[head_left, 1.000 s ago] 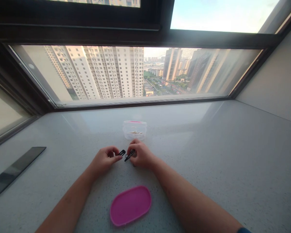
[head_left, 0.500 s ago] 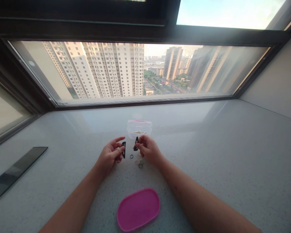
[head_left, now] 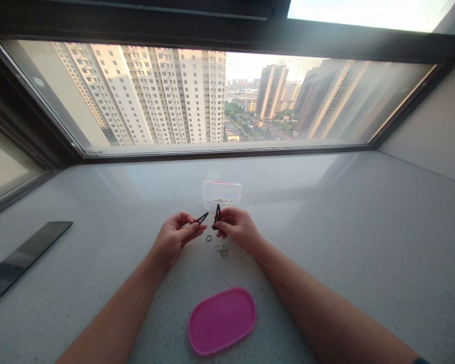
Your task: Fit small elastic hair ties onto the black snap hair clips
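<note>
My left hand (head_left: 176, 237) pinches a black hair clip (head_left: 199, 220) that points up and to the right. My right hand (head_left: 238, 228) grips a second black hair clip (head_left: 217, 216), held nearly upright. Both clips hover just above the grey stone sill (head_left: 345, 242), a few centimetres apart. Between and below my hands lie small hair rings (head_left: 220, 248) and one dark ring (head_left: 209, 237) on the sill. Just behind my hands stands a small clear plastic box (head_left: 222, 192) with some small items inside. Its pink oval lid (head_left: 222, 320) lies nearer to me, between my forearms.
A dark phone (head_left: 20, 260) lies flat on the sill at the far left. A wide window with a dark frame (head_left: 227, 151) runs along the back. A pale wall (head_left: 436, 131) rises on the right.
My hands have lifted and drawn apart, each keeping its own clip, which uncovered the small rings on the sill. The left clip has tilted to the right.
</note>
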Demonstrator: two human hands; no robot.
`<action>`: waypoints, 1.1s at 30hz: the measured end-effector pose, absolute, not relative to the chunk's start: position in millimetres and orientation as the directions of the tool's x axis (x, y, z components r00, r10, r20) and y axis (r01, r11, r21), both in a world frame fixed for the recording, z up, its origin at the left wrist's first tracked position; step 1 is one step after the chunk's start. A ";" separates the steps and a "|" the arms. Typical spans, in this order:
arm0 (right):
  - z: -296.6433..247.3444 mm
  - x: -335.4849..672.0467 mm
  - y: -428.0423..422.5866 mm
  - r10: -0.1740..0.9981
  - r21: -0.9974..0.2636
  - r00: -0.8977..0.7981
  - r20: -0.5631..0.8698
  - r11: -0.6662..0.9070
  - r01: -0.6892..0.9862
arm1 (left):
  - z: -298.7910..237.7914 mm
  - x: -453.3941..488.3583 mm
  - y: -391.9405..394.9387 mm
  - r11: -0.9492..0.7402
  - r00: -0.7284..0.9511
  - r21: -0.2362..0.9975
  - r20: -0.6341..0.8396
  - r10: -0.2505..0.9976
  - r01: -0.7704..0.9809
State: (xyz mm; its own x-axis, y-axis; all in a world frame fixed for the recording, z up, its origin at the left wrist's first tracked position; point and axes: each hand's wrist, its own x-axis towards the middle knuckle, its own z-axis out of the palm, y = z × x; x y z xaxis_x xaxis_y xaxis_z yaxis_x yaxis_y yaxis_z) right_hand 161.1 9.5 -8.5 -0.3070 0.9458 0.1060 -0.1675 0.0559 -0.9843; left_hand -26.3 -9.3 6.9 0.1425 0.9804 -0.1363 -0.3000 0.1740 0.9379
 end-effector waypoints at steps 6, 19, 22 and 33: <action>-10.0 160.5 8.6 0.941 -0.990 -0.329 0.075 0.030 -0.138 | 7.1 -16.6 -14.0 0.170 0.150 0.958 -0.138 0.979 -0.229; -6.3 160.6 9.0 0.941 -0.988 -0.322 0.107 0.064 -0.140 | 2.4 -20.0 -9.5 -0.087 -0.016 0.996 0.087 0.996 0.035; -5.8 160.9 9.4 0.938 -0.985 -0.330 0.105 0.052 -0.167 | 6.2 -17.0 -11.6 -0.075 0.011 0.997 0.075 0.997 -0.018; -11.4 155.9 6.3 0.913 -0.982 -0.390 0.118 0.049 -0.182 | 6.0 -14.3 -10.0 0.000 0.161 0.998 0.009 0.987 -0.056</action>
State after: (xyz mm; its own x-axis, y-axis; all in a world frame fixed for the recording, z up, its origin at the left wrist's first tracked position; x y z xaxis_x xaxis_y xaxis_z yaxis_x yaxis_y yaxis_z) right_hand 155.9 6.3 -11.4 -0.3903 0.9131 0.1179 -0.1820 0.0490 -0.9821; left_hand -14.3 -10.0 6.0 0.1613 0.9869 0.0092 -0.0561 -0.0001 0.9984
